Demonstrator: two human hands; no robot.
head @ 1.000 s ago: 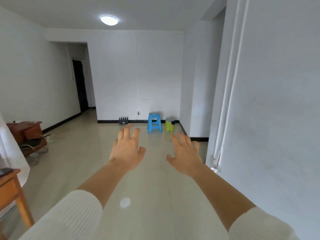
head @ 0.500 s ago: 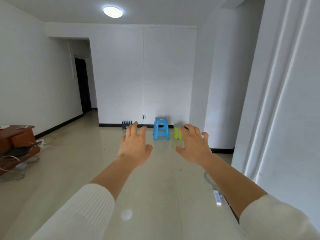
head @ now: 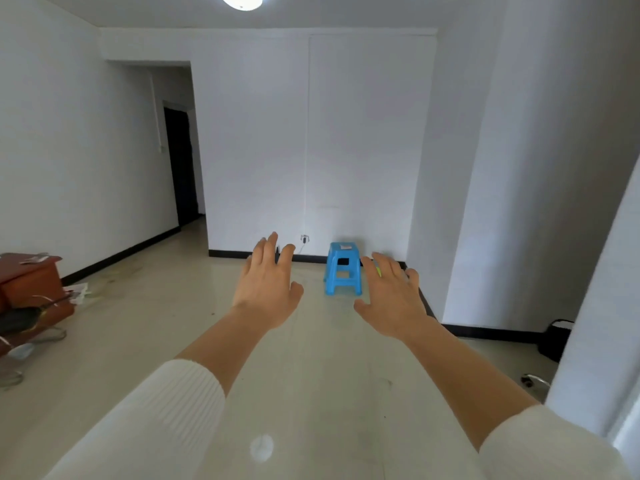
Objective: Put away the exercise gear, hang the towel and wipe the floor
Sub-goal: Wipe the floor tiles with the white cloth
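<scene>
Currently, left grip [head: 266,289] and right grip [head: 391,303] are spread open, holding nothing, above the glossy floor [head: 156,341]. Blue stool [head: 343,271] stands against the far wall [head: 311,150], seen between them.

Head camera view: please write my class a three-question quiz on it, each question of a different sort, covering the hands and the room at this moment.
1. True or false: the left hand holds a towel.
2. What stands by the far wall, seen between the left hand and the right hand? A) red chair B) blue stool C) green ladder
3. Fill in: the brown cabinet stands at the ____ edge of the view.

Key: 1 false, both hands are empty with fingers spread. 2 B. 3 left.
</scene>
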